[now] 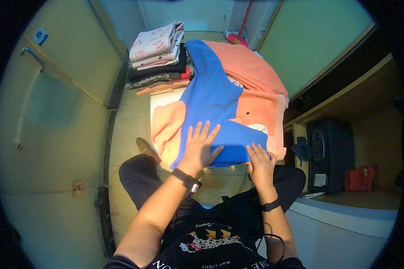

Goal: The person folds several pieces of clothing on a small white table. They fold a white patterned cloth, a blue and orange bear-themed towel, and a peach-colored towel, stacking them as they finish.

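A blue and coral-orange fabric garment (212, 97) lies spread before me over a low white surface (170, 95). Its blue part is folded into a flap toward my right, beside a coral panel with a white patch (257, 128). My left hand (200, 148) rests palm down on the blue cloth, fingers spread. Near the front right corner of the flap, my right hand (261, 163) touches the cloth with its fingertips, thumb apart. A paler orange section (168, 122) lies loosely creased at the left. Whatever lies under the garment is mostly hidden.
A stack of folded clothes (158, 57) stands at the far left, against the garment. A yellowish door (54, 127) with a metal handle is on my left. To the right, a cabinet compartment holds a black box (330, 154) and a red package (359, 179). A broom (237, 38) leans behind.
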Demonstrator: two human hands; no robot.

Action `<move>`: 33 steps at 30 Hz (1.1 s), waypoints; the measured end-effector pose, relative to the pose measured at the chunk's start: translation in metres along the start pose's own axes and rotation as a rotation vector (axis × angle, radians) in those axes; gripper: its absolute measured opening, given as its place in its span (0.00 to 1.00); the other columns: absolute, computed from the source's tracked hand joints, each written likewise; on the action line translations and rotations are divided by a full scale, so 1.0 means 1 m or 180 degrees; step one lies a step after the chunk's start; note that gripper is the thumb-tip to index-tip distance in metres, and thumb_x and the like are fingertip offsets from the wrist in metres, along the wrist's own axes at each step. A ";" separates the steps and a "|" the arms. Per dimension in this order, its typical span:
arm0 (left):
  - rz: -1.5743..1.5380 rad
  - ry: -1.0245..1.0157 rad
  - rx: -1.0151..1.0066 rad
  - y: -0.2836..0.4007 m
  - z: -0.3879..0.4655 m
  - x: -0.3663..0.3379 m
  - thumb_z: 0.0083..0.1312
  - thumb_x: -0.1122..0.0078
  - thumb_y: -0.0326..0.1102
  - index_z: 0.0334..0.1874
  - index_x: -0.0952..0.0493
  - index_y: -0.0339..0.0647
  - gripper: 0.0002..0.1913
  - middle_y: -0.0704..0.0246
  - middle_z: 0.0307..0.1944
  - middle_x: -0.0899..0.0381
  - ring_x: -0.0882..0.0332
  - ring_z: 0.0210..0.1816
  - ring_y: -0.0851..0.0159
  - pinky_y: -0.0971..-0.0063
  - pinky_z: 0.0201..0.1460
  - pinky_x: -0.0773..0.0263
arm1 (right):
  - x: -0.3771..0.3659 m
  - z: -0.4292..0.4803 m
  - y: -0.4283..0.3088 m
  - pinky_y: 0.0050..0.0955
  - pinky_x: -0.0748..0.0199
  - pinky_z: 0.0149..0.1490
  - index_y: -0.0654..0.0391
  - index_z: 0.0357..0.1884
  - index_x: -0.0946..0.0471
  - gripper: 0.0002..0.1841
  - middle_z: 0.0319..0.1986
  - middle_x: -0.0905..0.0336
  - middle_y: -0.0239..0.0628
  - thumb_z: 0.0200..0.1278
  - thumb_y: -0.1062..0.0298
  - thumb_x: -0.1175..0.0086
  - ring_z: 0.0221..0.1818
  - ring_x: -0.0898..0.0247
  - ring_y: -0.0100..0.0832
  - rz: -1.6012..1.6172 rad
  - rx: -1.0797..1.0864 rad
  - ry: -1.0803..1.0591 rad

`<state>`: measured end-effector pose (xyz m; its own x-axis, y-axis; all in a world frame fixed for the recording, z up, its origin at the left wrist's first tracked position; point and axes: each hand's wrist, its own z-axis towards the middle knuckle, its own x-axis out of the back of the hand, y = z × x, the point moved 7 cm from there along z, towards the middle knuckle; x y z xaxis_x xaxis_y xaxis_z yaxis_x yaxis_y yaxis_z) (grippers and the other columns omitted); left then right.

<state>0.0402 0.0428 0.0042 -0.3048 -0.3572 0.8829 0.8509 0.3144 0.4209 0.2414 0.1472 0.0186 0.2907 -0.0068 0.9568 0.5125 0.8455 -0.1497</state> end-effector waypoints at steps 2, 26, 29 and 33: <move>0.0027 -0.0017 0.0064 0.001 -0.004 -0.001 0.70 0.36 0.57 0.80 0.33 0.56 0.37 0.50 0.80 0.37 0.42 0.80 0.39 0.38 0.83 0.56 | -0.003 -0.005 -0.003 0.53 0.47 0.75 0.51 0.69 0.23 0.29 0.68 0.23 0.42 0.64 0.70 0.37 0.73 0.32 0.44 -0.0069 -0.0049 0.0016; -0.0851 0.0579 -0.0477 -0.019 0.138 0.050 0.60 0.28 0.26 0.66 0.23 0.37 0.30 0.52 0.65 0.22 0.28 0.68 0.43 0.55 0.70 0.31 | 0.060 0.144 0.051 0.45 0.22 0.60 0.64 0.51 0.17 0.16 0.52 0.16 0.51 0.61 0.72 0.35 0.56 0.20 0.53 0.0905 -0.0506 0.0177; -0.0698 0.0495 -0.0929 -0.006 0.169 0.053 0.57 0.28 0.26 0.68 0.24 0.40 0.33 0.58 0.72 0.27 0.32 0.71 0.47 0.54 0.72 0.35 | 0.067 0.173 0.071 0.46 0.28 0.66 0.61 0.54 0.18 0.19 0.53 0.18 0.49 0.58 0.75 0.33 0.60 0.25 0.52 0.0430 -0.0291 0.0527; -0.0370 0.0168 -0.1301 0.009 0.192 0.045 0.58 0.24 0.37 0.66 0.22 0.46 0.31 0.65 0.65 0.21 0.30 0.71 0.52 0.54 0.73 0.40 | 0.066 0.190 0.089 0.49 0.40 0.73 0.58 0.57 0.21 0.23 0.50 0.19 0.46 0.56 0.78 0.33 0.61 0.29 0.51 0.0116 -0.0154 0.0817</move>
<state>-0.0478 0.1987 0.0878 -0.3955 -0.4175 0.8181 0.9150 -0.1014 0.3906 0.1530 0.3228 0.1161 0.5019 -0.1173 0.8569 0.5342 0.8213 -0.2004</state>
